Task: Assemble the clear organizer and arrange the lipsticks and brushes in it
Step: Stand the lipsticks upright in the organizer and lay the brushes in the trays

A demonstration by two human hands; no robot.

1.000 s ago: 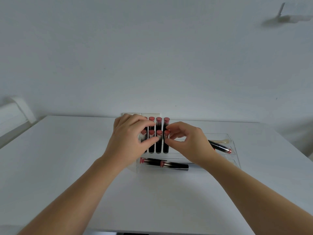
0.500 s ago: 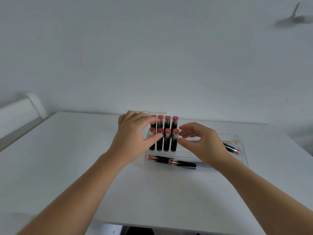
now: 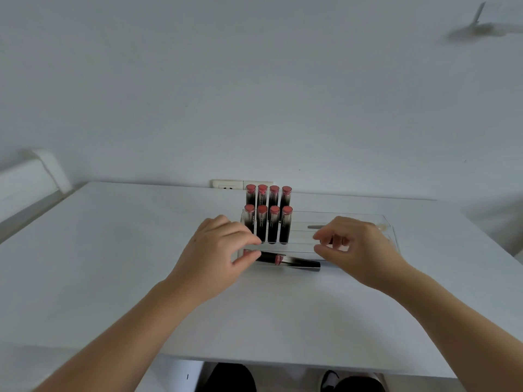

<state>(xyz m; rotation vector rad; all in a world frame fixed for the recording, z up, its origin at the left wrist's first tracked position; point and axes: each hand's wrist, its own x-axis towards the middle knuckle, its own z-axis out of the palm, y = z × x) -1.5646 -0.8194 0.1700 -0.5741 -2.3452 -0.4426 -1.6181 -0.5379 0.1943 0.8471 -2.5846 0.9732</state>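
The clear organizer (image 3: 353, 217) stands at the middle back of the white table. Several black lipsticks with pink caps (image 3: 273, 222) stand upright in two rows in its left part. Two more lipsticks (image 3: 285, 260) lie end to end in its front trough. A brush handle (image 3: 315, 226) shows in the right part, mostly hidden by my right hand. My left hand (image 3: 218, 256) hovers at the organizer's front left corner, fingers apart, holding nothing. My right hand (image 3: 356, 247) hovers over the right part, fingers loosely curled and empty.
A white wall socket plate (image 3: 242, 184) sits behind the lipsticks at the table's back edge. A white radiator or sill (image 3: 31, 176) is at the far left. My feet (image 3: 328, 379) show under the table's near edge (image 3: 283, 360).
Both hands have drawn back from the upright lipsticks toward me and spread apart. The camera has tilted down, showing more of the near table.
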